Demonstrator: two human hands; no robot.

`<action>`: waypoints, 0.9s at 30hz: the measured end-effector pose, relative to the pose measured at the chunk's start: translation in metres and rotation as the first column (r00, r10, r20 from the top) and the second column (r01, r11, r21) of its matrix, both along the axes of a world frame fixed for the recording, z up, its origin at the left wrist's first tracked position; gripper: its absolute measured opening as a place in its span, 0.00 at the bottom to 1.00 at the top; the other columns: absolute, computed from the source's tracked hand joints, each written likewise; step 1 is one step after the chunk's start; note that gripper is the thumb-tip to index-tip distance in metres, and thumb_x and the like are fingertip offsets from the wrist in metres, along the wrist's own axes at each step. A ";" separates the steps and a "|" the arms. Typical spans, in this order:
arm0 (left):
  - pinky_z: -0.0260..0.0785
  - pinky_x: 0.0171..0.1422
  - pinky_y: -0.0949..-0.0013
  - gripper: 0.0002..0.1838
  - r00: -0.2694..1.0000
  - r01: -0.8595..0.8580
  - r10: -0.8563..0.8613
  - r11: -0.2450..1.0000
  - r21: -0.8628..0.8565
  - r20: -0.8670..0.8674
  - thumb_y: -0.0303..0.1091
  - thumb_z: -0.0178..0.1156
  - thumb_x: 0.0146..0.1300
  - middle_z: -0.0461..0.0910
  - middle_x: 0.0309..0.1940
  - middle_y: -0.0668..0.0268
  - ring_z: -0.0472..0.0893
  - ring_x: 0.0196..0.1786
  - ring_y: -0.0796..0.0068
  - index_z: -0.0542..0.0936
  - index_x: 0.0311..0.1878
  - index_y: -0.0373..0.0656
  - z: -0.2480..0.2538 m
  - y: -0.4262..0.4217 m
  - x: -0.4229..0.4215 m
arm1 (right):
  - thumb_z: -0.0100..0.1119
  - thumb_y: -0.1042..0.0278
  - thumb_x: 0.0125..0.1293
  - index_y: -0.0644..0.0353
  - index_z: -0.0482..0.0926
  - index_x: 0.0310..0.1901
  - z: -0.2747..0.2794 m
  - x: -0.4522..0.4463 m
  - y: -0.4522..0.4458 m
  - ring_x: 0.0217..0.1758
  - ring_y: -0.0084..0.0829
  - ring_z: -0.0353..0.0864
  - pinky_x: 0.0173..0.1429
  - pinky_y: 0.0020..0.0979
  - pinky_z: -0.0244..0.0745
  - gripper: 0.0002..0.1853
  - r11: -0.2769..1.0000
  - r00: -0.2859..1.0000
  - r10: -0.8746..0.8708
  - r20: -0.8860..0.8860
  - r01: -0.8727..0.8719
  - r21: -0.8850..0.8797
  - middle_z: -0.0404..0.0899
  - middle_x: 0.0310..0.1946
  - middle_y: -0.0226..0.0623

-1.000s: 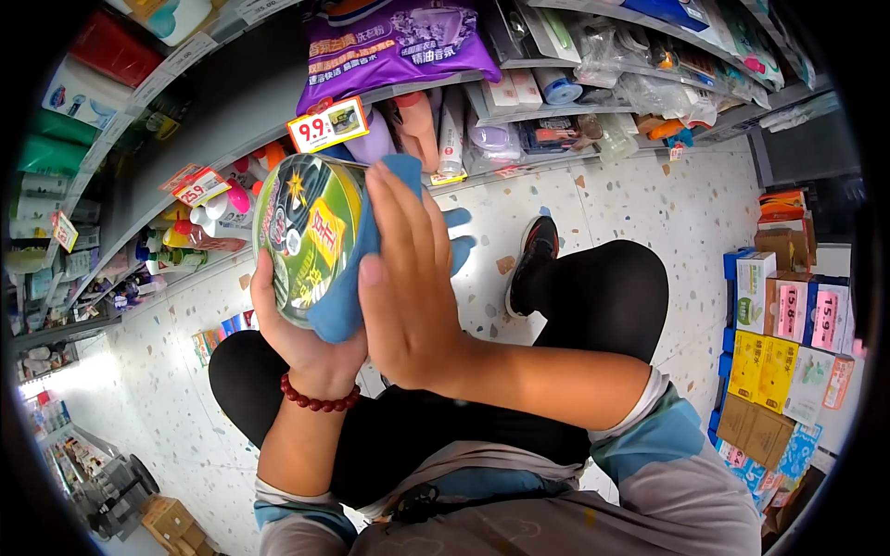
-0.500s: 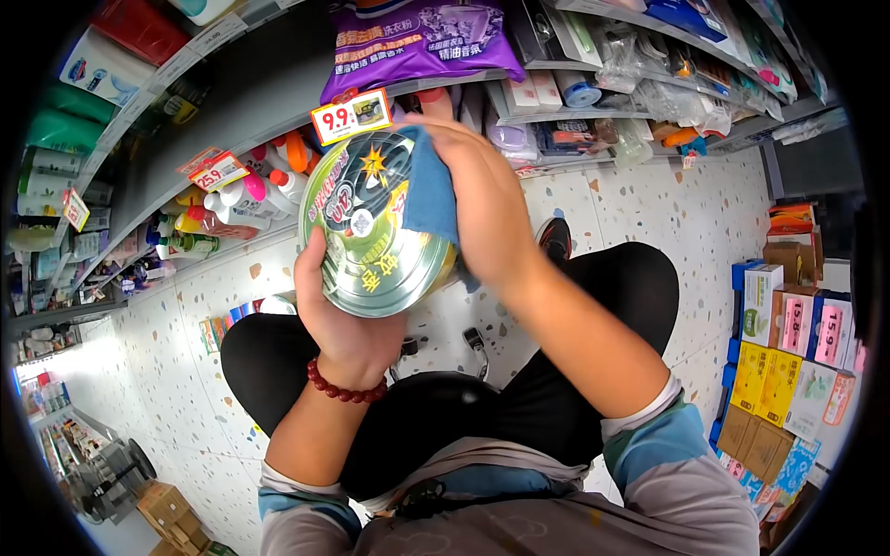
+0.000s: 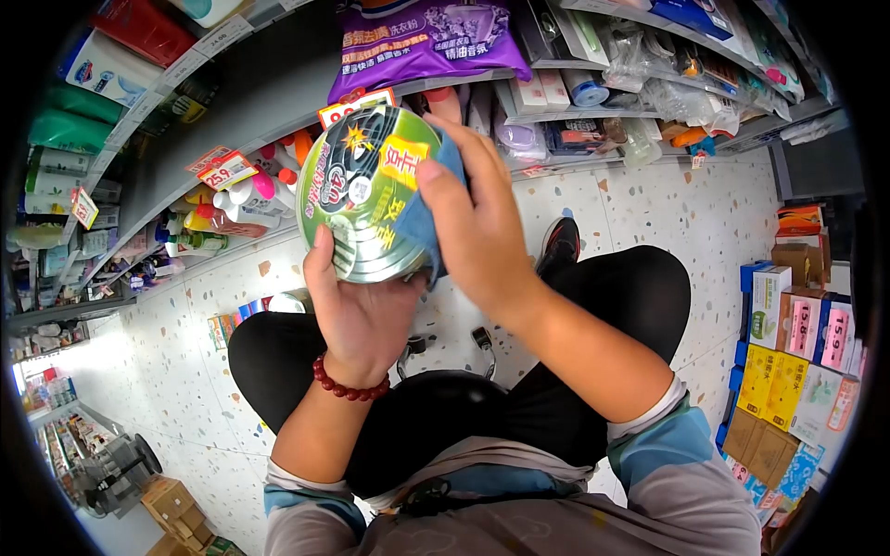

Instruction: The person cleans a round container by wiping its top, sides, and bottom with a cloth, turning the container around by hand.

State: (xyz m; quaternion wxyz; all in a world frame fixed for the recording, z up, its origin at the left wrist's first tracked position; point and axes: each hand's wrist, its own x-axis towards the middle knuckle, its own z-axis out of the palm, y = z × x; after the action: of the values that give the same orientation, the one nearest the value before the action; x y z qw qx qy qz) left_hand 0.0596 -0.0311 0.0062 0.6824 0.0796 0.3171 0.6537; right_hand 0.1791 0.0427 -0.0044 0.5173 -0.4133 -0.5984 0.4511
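Observation:
A round green and silver tin of mosquito coils (image 3: 364, 208) is held up in front of the shelves, its printed lid tilted toward me. My left hand (image 3: 366, 320) grips it from below, thumb on the near rim and the other fingers hidden underneath. A blue cloth (image 3: 420, 225) lies over the tin's right edge. My right hand (image 3: 482, 232) is closed on this cloth and presses it to the tin, with the thumb over the lid by a yellow label.
A purple bag of washing powder (image 3: 426, 42) lies on the grey shelf (image 3: 250, 102) ahead, above a red-and-white price tag (image 3: 228, 170). Several bottles (image 3: 246, 206) stand below. Stacked boxes (image 3: 774, 380) are at the right, cartons (image 3: 173, 505) at lower left.
The tin has tilted and risen slightly. My right hand and the cloth have moved from the far edge down its right side, uncovering a yellow label on the lid.

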 end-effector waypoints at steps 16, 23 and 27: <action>0.71 0.72 0.57 0.42 0.954 0.249 -0.212 0.955 0.163 -0.211 0.67 0.40 0.78 0.73 0.71 0.54 0.77 0.69 0.62 0.64 0.76 0.37 -0.011 0.015 -0.056 | 0.61 0.59 0.68 0.63 0.87 0.39 0.048 0.044 0.036 0.38 0.16 0.77 0.44 0.20 0.71 0.14 0.809 0.888 0.408 -0.211 -0.459 -0.367 0.83 0.34 0.26; 0.76 0.68 0.57 0.37 0.923 0.385 -0.377 0.900 0.205 -0.078 0.58 0.47 0.78 0.78 0.65 0.51 0.82 0.64 0.62 0.67 0.73 0.33 -0.022 0.009 -0.057 | 0.61 0.61 0.66 0.72 0.83 0.52 0.048 0.054 0.039 0.44 0.21 0.84 0.52 0.24 0.77 0.21 0.726 0.824 0.549 -0.143 -0.555 -0.407 0.87 0.42 0.36; 0.79 0.64 0.57 0.33 0.942 0.334 -0.329 0.933 0.130 -0.063 0.50 0.55 0.72 0.82 0.60 0.50 0.85 0.58 0.60 0.71 0.69 0.32 -0.021 0.000 -0.042 | 0.61 0.57 0.66 0.65 0.85 0.43 0.044 0.051 0.039 0.41 0.22 0.82 0.51 0.25 0.75 0.17 0.721 0.803 0.586 -0.104 -0.576 -0.386 0.86 0.38 0.33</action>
State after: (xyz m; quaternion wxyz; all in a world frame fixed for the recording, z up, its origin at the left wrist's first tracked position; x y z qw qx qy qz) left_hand 0.0176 -0.0308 -0.0146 0.7690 0.1926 0.2666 0.5481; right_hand 0.2302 0.0819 0.0398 0.2467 -0.3068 -0.5991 0.6972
